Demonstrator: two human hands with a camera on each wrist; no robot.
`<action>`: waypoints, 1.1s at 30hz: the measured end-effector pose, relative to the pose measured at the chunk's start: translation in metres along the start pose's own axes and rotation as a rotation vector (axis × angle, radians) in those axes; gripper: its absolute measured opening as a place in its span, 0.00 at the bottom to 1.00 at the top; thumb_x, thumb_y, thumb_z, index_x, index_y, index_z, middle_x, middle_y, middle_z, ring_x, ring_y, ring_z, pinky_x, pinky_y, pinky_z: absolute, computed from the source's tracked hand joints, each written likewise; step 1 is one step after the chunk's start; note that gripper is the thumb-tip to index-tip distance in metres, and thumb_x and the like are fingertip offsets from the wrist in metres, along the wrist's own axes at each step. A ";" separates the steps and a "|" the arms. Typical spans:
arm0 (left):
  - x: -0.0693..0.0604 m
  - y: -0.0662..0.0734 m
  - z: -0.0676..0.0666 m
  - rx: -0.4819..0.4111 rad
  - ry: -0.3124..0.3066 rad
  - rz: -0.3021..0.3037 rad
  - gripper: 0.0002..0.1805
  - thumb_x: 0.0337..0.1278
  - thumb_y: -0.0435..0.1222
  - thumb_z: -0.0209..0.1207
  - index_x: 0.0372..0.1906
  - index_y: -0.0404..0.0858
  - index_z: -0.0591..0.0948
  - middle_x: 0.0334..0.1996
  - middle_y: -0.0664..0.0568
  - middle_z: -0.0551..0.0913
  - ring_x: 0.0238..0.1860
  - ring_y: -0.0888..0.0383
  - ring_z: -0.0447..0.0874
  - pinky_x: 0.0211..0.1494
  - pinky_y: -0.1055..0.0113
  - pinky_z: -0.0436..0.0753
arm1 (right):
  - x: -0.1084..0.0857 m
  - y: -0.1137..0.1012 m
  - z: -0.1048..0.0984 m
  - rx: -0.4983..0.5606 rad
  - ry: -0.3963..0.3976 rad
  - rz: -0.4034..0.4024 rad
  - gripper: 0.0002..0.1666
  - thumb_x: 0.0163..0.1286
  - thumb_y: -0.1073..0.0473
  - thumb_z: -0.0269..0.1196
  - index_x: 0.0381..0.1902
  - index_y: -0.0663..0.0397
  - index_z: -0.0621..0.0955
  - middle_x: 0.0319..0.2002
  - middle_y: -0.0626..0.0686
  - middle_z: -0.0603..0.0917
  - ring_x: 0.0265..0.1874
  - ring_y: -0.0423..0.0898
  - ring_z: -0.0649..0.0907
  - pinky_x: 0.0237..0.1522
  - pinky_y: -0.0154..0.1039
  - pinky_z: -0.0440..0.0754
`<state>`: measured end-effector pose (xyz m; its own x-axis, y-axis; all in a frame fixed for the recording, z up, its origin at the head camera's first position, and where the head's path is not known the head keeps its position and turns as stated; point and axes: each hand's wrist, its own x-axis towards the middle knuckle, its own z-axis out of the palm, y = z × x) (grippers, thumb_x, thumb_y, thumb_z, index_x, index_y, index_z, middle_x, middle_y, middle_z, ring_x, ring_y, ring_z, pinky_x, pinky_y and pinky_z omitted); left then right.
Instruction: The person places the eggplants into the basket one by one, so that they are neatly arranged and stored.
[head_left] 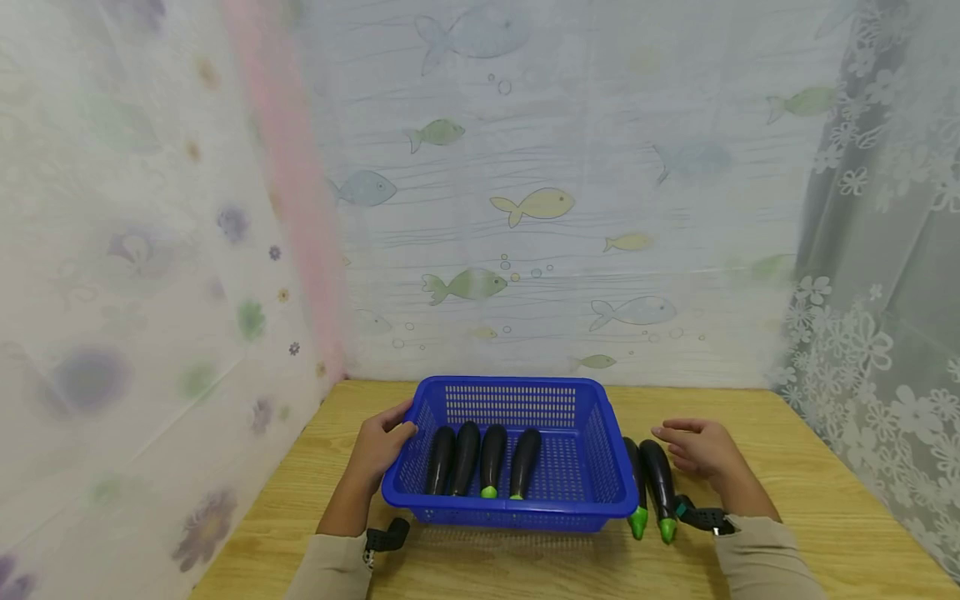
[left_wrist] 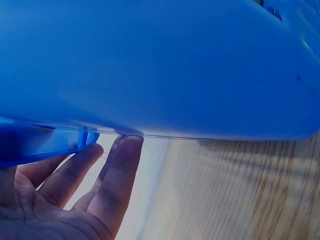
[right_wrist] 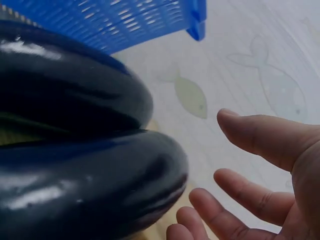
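Observation:
A blue plastic basket stands on the wooden table with several dark eggplants lying side by side in its left and middle part. My left hand grips the basket's left rim, thumb over the edge; the left wrist view shows its fingers against the outside wall. Right of the basket lie two more eggplants, one farther right and one partly hidden by the basket's side, green stem ends toward me. My right hand hovers just beyond their far ends, fingers apart and holding nothing.
The wooden table reaches back to a curtain printed with fish. A flowered curtain hangs along the left and a sheer one along the right. Each wrist wears a black camera mount.

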<state>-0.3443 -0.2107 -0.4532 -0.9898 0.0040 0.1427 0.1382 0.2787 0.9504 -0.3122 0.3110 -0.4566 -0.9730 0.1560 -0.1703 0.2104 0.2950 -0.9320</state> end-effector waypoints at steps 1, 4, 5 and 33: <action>0.000 0.000 0.000 0.002 -0.001 0.001 0.32 0.67 0.37 0.61 0.76 0.42 0.72 0.73 0.40 0.73 0.69 0.39 0.76 0.67 0.44 0.79 | 0.001 0.001 0.000 -0.002 -0.002 -0.002 0.47 0.68 0.43 0.70 0.72 0.70 0.70 0.64 0.66 0.79 0.49 0.46 0.84 0.42 0.40 0.88; -0.001 0.001 0.000 0.003 0.000 0.001 0.32 0.67 0.37 0.61 0.76 0.42 0.72 0.73 0.40 0.73 0.69 0.39 0.76 0.67 0.44 0.79 | 0.003 0.004 0.002 -0.001 -0.008 0.000 0.45 0.69 0.44 0.70 0.71 0.71 0.71 0.59 0.63 0.84 0.46 0.43 0.86 0.44 0.42 0.89; -0.001 0.001 0.000 0.003 0.000 0.002 0.32 0.66 0.37 0.61 0.75 0.42 0.72 0.73 0.40 0.73 0.69 0.39 0.76 0.67 0.44 0.79 | 0.004 0.005 0.002 -0.002 -0.017 -0.003 0.45 0.69 0.45 0.70 0.71 0.72 0.70 0.57 0.62 0.85 0.46 0.43 0.86 0.45 0.42 0.89; -0.002 0.001 0.000 0.012 0.013 0.006 0.32 0.67 0.36 0.61 0.75 0.42 0.73 0.72 0.40 0.75 0.67 0.41 0.79 0.66 0.45 0.80 | 0.004 0.006 0.009 -0.046 -0.059 -0.004 0.40 0.70 0.50 0.70 0.67 0.75 0.73 0.58 0.67 0.82 0.44 0.44 0.87 0.45 0.45 0.89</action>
<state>-0.3422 -0.2102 -0.4529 -0.9884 -0.0071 0.1518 0.1432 0.2898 0.9463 -0.3156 0.3046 -0.4657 -0.9775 0.0989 -0.1861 0.2089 0.3387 -0.9174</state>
